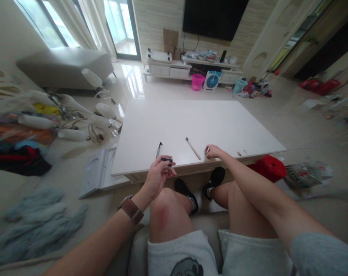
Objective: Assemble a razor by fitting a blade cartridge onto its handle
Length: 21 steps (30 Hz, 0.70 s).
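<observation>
My left hand (158, 174) hovers at the near edge of the white table (197, 122), fingers curled around a small black piece (166, 160). Just beyond it a thin dark pen-like stick (158, 149) lies on the table. My right hand (212, 151) rests on the table edge with its fingers bent down on a small object I cannot make out. A pale slim rod (192, 148) lies a little to its left. Two tiny bits (242, 152) sit to its right.
I sit with knees against the table's near side. A red bag (267, 166) and a printed bag (306, 174) lie on the floor at right. White bottles and wires (76, 119) clutter the left. A flat white panel (96, 172) leans by the table's left corner.
</observation>
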Each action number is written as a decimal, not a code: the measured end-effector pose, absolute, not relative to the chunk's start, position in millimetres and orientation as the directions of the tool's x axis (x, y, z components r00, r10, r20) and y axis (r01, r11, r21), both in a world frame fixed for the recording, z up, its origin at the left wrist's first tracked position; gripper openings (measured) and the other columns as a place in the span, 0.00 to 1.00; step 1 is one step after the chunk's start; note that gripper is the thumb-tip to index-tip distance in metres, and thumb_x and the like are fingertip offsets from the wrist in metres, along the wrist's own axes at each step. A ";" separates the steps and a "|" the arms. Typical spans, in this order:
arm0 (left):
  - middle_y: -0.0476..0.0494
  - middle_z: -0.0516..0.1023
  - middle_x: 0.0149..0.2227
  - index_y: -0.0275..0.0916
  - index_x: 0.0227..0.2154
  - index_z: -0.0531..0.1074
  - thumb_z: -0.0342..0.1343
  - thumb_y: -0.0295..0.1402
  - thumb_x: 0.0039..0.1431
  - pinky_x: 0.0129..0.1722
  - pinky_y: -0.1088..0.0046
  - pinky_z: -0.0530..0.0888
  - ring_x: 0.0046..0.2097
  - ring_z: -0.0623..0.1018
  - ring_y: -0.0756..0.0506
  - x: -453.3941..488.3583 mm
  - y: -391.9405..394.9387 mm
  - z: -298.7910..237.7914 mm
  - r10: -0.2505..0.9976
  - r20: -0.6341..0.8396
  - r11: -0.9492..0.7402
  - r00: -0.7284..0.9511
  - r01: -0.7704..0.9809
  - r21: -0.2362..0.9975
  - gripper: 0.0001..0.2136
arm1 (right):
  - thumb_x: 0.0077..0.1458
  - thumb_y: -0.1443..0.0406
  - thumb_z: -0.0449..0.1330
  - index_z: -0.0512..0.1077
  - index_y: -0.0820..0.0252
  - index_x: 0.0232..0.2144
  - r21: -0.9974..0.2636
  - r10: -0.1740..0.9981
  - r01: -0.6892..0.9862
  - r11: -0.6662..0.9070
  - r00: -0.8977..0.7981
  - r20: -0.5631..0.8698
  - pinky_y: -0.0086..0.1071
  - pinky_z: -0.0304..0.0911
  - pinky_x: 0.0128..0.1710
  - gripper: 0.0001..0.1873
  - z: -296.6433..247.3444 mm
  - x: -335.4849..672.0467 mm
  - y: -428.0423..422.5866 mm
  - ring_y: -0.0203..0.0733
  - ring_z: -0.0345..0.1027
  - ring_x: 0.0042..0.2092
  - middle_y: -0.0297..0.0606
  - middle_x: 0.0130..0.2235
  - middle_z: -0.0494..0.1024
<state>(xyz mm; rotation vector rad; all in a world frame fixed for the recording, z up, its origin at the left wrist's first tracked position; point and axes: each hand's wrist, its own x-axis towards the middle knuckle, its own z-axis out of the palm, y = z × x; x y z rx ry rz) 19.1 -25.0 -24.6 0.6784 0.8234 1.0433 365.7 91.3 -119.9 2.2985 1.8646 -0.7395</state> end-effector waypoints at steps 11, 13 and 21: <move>0.43 0.76 0.33 0.36 0.41 0.68 0.54 0.39 0.56 0.26 0.74 0.70 0.25 0.76 0.48 17.9 -24.9 -23.7 0.917 -0.304 0.397 0.258 -0.529 0.750 0.14 | 0.50 0.73 0.63 0.80 0.64 0.35 -0.441 0.981 0.897 -0.046 -0.042 -0.187 0.27 0.65 0.39 0.09 -85.1 329.9 91.5 0.38 0.72 0.37 0.39 0.35 0.80; 0.42 0.76 0.34 0.35 0.42 0.68 0.53 0.40 0.57 0.26 0.73 0.70 0.26 0.77 0.47 17.5 -25.4 -22.9 0.912 -0.327 0.410 0.248 -0.540 0.735 0.14 | 0.54 0.71 0.61 0.79 0.63 0.37 -0.496 0.996 0.868 0.024 -0.062 -0.060 0.29 0.66 0.43 0.09 -72.3 309.9 89.0 0.37 0.72 0.39 0.41 0.40 0.78; 0.40 0.76 0.37 0.34 0.42 0.70 0.49 0.39 0.61 0.31 0.71 0.73 0.30 0.80 0.45 17.5 -26.3 -19.1 0.906 -0.372 0.418 0.201 -0.564 0.712 0.14 | 0.57 0.64 0.64 0.78 0.59 0.34 -0.730 0.808 0.351 0.586 -0.191 0.557 0.34 0.72 0.42 0.04 -19.9 211.2 46.2 0.40 0.73 0.42 0.40 0.39 0.76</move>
